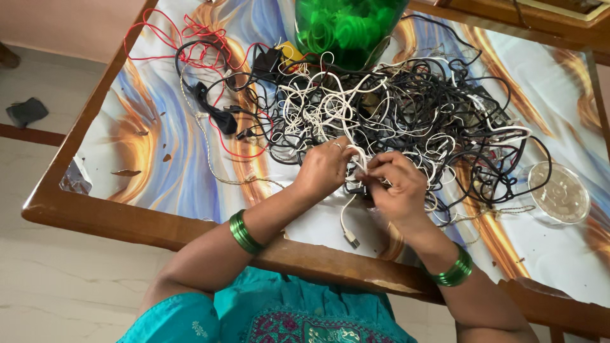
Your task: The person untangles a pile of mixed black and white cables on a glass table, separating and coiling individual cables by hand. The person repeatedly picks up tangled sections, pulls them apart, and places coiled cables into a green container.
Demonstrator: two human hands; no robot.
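Frame centre: your left hand (325, 166) and right hand (395, 184) both pinch a white cable (347, 219) from the tangled cable pile (406, 108).

No labels, signs or screens appear in the frame. The nearest thing to packaging is a clear round plastic container (560, 194) at the right edge, resting on the table beside the cables, and a green translucent plastic vessel (346, 28) at top centre, cut off by the frame. Neither shows a printed label.
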